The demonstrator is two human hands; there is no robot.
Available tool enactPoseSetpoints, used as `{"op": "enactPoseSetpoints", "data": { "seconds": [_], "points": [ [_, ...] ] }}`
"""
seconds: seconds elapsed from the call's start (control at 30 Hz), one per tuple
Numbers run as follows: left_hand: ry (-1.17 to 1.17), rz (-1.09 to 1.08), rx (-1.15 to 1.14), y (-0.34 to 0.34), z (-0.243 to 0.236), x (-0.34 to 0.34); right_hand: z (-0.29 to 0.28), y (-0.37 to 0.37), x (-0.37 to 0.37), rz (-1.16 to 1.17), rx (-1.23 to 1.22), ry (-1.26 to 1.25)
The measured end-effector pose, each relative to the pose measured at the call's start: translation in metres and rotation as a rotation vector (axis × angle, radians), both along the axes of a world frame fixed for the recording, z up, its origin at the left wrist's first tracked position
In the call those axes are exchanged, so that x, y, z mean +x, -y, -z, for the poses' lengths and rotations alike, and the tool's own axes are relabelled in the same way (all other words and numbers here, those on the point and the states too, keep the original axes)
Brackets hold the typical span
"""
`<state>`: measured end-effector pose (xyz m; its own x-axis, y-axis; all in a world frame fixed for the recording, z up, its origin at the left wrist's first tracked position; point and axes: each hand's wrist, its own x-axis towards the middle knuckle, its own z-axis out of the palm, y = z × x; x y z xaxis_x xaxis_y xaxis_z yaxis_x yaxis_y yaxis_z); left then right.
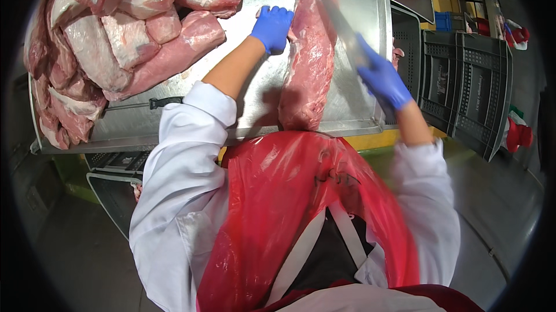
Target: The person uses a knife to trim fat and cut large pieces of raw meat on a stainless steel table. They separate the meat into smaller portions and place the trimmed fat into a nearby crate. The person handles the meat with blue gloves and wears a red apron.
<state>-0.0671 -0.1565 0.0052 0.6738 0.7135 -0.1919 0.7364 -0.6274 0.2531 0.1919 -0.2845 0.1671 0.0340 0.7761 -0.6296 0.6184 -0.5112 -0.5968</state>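
Note:
A long pink pork loin (310,63) lies lengthwise on the metal table in front of me, its near end close to my apron. My left hand (273,29), in a blue glove, is closed at the loin's left edge and seems to pinch a bit of it. In my blue-gloved right hand (383,78) is a knife (343,21), held to the right of the loin. Its blade slants up and left, with the tip over the loin's far part. Motion blurs the blade and this hand; the handle is hidden in my grip.
A large heap of meat pieces (110,34) covers the table's left side. Near its front edge lies a thin dark-handled tool (165,102). Raised edges bound the metal table (356,116). Grey plastic crates (463,89) stand at the right, another crate (113,196) below left.

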Motion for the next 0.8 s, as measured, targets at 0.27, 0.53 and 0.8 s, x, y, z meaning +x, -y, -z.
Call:
{"op": "enactPoseSetpoints", "data": {
  "seconds": [0.27,0.53,0.8],
  "points": [
    [0.352,-0.219,-0.060,0.007,0.008,-0.005,0.116,-0.072,-0.045,-0.335,0.221,0.152],
    [0.424,-0.097,0.001,0.001,-0.059,0.015,0.072,-0.038,-0.045,-0.353,0.032,-0.006],
    [0.462,-0.141,0.258,-0.011,-0.126,-0.015,0.027,0.035,-0.007,-0.498,-0.225,-0.039]
  ]
}}
